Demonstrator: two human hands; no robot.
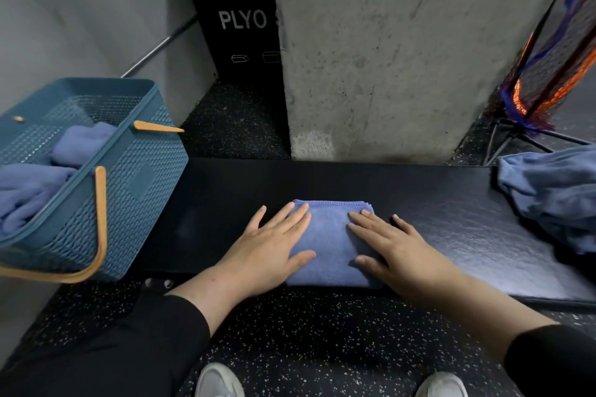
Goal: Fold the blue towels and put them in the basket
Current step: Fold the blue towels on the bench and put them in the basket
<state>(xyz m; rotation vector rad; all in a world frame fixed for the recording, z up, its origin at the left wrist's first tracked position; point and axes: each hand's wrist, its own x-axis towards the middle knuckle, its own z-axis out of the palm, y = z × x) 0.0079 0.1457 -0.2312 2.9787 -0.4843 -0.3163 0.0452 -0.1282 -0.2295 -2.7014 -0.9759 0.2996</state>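
A small blue terry towel (332, 242), folded square, lay flat on the near bench edge. Left stood a teal woven plastic basket (142, 184) holding folded towels (80, 142); far right, an unfolded heap (551, 193).

The scene is dim and evenly lit. A pale sheen of glare lies on the black bench (483, 235) to the right of the folded towel (332, 242). Wide-angle distortion bends the bench's edges, and the basket (135, 190) at its left looks stretched and soft.
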